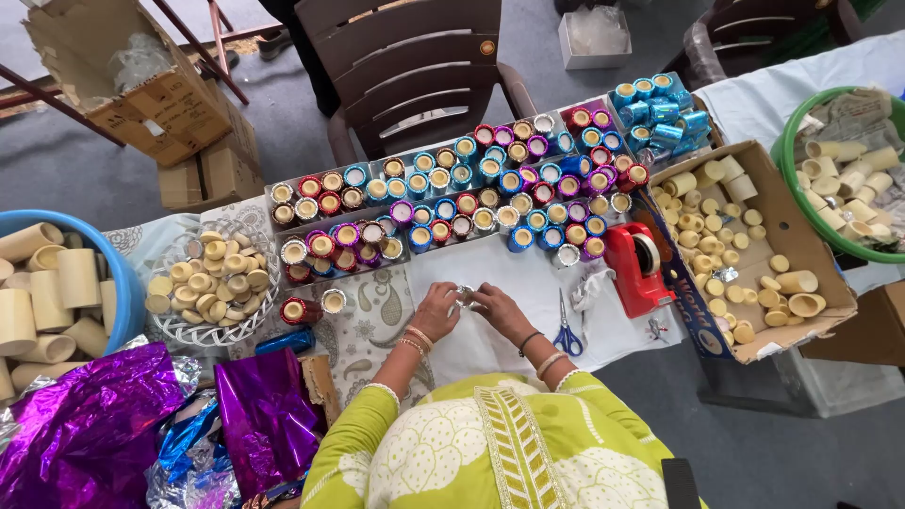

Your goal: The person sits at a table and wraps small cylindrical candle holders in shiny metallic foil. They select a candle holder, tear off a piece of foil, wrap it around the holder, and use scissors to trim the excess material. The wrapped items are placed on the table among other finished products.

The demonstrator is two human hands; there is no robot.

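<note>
A small round cup wrapped in silver foil [465, 295] sits between both hands, just above the white cloth-covered surface [528, 283]. The left hand [438, 309] and right hand [494, 307] curl their fingers closed around it, seemingly pressing foil onto its wall. Finishing this wrap likely calls for smoothing the edge. Blue-handled scissors [567, 335] and a red tape dispenser [637, 269] lie right; rows of foil-wrapped cups [452, 203] beyond.

Both hands [468, 307] pinch a small silver cup [465, 294] over white cloth [528, 283]
</note>
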